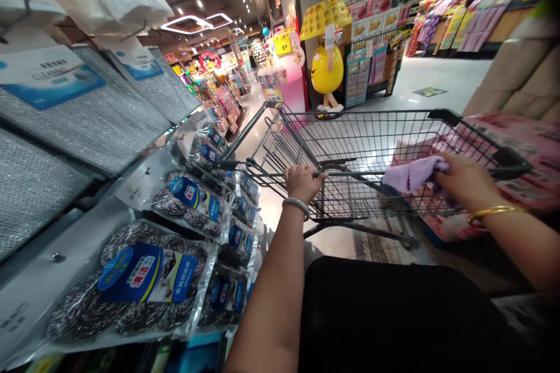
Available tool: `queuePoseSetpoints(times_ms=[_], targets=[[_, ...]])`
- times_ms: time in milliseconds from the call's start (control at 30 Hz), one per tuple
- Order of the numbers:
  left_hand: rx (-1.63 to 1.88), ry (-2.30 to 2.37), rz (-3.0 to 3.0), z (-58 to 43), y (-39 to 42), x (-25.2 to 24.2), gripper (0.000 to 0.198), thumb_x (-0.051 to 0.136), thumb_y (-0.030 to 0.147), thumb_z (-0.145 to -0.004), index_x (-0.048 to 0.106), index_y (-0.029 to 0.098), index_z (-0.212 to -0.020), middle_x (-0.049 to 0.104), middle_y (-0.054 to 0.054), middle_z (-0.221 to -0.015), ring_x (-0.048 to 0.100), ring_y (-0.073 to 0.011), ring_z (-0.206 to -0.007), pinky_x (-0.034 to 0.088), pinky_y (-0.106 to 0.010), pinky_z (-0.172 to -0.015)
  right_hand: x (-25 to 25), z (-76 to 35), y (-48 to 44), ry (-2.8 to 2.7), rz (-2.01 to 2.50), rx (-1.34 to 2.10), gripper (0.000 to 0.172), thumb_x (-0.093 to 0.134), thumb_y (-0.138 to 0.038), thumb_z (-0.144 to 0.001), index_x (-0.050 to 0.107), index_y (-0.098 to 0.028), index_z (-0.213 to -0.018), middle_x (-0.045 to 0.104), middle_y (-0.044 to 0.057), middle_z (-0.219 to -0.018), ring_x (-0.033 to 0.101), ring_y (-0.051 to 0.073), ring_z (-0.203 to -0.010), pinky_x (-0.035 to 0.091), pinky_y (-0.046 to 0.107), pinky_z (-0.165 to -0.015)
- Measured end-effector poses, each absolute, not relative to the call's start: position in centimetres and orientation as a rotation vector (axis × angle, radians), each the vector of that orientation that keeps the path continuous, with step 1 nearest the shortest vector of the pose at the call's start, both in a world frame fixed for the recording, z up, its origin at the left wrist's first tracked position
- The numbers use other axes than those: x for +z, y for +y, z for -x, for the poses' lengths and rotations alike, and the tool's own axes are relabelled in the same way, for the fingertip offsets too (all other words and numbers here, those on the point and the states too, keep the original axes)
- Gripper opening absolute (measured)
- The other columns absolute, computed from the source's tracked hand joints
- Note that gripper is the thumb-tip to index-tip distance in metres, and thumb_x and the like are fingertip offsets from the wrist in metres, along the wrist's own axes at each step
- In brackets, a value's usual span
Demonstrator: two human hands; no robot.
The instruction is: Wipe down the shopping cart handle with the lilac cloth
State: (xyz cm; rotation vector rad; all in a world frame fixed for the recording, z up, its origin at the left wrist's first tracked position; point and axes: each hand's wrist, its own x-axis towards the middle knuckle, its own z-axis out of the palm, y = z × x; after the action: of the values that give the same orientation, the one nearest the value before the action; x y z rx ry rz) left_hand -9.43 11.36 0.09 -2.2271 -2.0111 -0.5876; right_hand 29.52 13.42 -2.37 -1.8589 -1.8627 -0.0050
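Note:
A dark wire shopping cart [371,134] stands in front of me, tilted in the view, with no goods visible inside its basket. My left hand [303,182], a grey bangle at its wrist, is closed around the cart's black handle bar. My right hand [466,182], with a gold bangle, is closed on a light purple cloth [413,173] above the near right part of the cart. Part of the cloth hangs out to the left of the fingers. Whether the right hand also touches the cart cannot be made out.
Bagged steel-wool scourers [149,274] hang close on the left, below silvery cleaning cloths [131,87]. Pink packages [520,157] are stacked on the right. Ahead stand a yellow character figure [327,70] and a pink display [293,70]. An aisle [254,108] runs between shelves.

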Motion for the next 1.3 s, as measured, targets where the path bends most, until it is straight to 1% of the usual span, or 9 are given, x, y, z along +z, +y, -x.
queuePoseSetpoints(times_ms=[167, 400, 467, 667, 800, 900, 1067, 1200, 1300], targets=[[-0.588, -2.034, 2.210, 9.8, 12.4, -0.2, 0.028, 0.052, 0.050, -0.099, 0.072, 0.034, -0.091, 0.068, 0.003, -0.115, 0.051, -0.0211, -0.116, 0.026, -0.043, -0.113, -2.2, -28.7, 12.5, -1.938, 1.830, -0.129, 0.012, 0.054, -0.023, -0.089, 0.063, -0.020, -0.096, 0.069, 0.012, -0.099, 0.058, 0.025, -0.092, 0.038, 0.034, -0.075], [-0.673, -2.084, 2.220, 9.8, 12.5, -0.1, 0.026, 0.050, 0.043, -0.100, 0.075, 0.039, -0.095, 0.068, 0.004, -0.125, 0.048, -0.0226, -0.128, 0.009, -0.052, -0.122, -3.1, -27.4, 10.9, -1.887, 1.713, -0.197, 0.029, 0.052, -0.019, -0.088, 0.067, -0.017, -0.113, 0.070, 0.015, -0.108, 0.060, 0.031, -0.105, 0.045, 0.040, -0.092], [-0.697, -2.047, 2.284, 8.1, 12.2, -0.1, 0.027, 0.049, 0.042, -0.101, 0.075, 0.039, -0.101, 0.068, 0.003, -0.124, 0.049, -0.0226, -0.127, 0.010, -0.052, -0.122, -3.4, -26.8, 10.3, -1.852, 1.675, -0.206, 0.033, 0.053, -0.018, -0.087, 0.067, -0.017, -0.117, 0.069, 0.015, -0.111, 0.060, 0.032, -0.108, 0.047, 0.043, -0.095], [-0.684, -1.769, 2.636, -1.7, 11.3, -0.3, 0.028, 0.048, 0.044, -0.101, 0.073, 0.033, -0.106, 0.074, 0.002, -0.113, 0.058, -0.0209, -0.115, 0.025, -0.046, -0.114, -4.5, -24.9, 8.2, -1.843, 1.590, -0.238, 0.036, 0.055, -0.011, -0.082, 0.068, -0.020, -0.115, 0.067, 0.012, -0.114, 0.058, 0.030, -0.106, 0.048, 0.044, -0.096], [-0.621, -1.742, 2.669, -5.3, 10.8, -0.6, 0.039, 0.041, 0.051, -0.103, 0.073, 0.029, -0.098, 0.075, 0.000, -0.105, 0.059, -0.0223, -0.109, 0.030, -0.047, -0.106, -5.3, -25.4, 6.7, -1.993, 1.408, -0.380, 0.046, 0.055, -0.002, -0.076, 0.071, -0.020, -0.115, 0.065, 0.011, -0.122, 0.054, 0.030, -0.113, 0.048, 0.043, -0.099], [-0.642, -1.755, 2.662, -5.4, 10.4, -0.7, 0.040, 0.042, 0.054, -0.103, 0.072, 0.029, -0.098, 0.075, 0.000, -0.105, 0.059, -0.0217, -0.110, 0.030, -0.046, -0.106, -5.4, -27.1, 5.7, -2.137, 1.286, -0.496, 0.043, 0.053, -0.001, -0.081, 0.074, -0.021, -0.112, 0.063, 0.011, -0.128, 0.051, 0.030, -0.121, 0.047, 0.043, -0.103], [-0.699, -1.747, 2.642, -4.2, 10.0, -0.8, 0.037, 0.046, 0.054, -0.101, 0.073, 0.030, -0.096, 0.075, 0.001, -0.100, 0.060, -0.0205, -0.107, 0.027, -0.046, -0.109, -6.2, -28.7, 4.2, -1.952, 1.351, -0.581, 0.029, 0.056, -0.010, -0.090, 0.076, -0.022, -0.106, 0.062, 0.012, -0.118, 0.052, 0.029, -0.116, 0.048, 0.044, -0.100], [-0.685, -1.763, 2.630, -3.7, 9.3, -0.6, 0.039, 0.044, 0.054, -0.102, 0.073, 0.029, -0.093, 0.075, 0.001, -0.097, 0.060, -0.0212, -0.107, 0.021, -0.050, -0.116, -5.8, -29.2, 3.5, -2.105, 1.231, -0.525, 0.036, 0.053, -0.003, -0.087, 0.076, -0.025, -0.105, 0.064, 0.009, -0.116, 0.052, 0.027, -0.115, 0.048, 0.042, -0.099], [-0.665, -1.873, 2.558, -4.7, 8.5, -0.3, 0.043, 0.043, 0.056, -0.102, 0.074, 0.028, -0.090, 0.075, -0.001, -0.100, 0.059, -0.0252, -0.113, 0.013, -0.058, -0.120, -4.0, -29.6, 3.6, -1.956, 1.251, -0.484, 0.040, 0.055, -0.001, -0.084, 0.076, -0.025, -0.107, 0.062, 0.010, -0.116, 0.052, 0.026, -0.112, 0.048, 0.042, -0.099]])
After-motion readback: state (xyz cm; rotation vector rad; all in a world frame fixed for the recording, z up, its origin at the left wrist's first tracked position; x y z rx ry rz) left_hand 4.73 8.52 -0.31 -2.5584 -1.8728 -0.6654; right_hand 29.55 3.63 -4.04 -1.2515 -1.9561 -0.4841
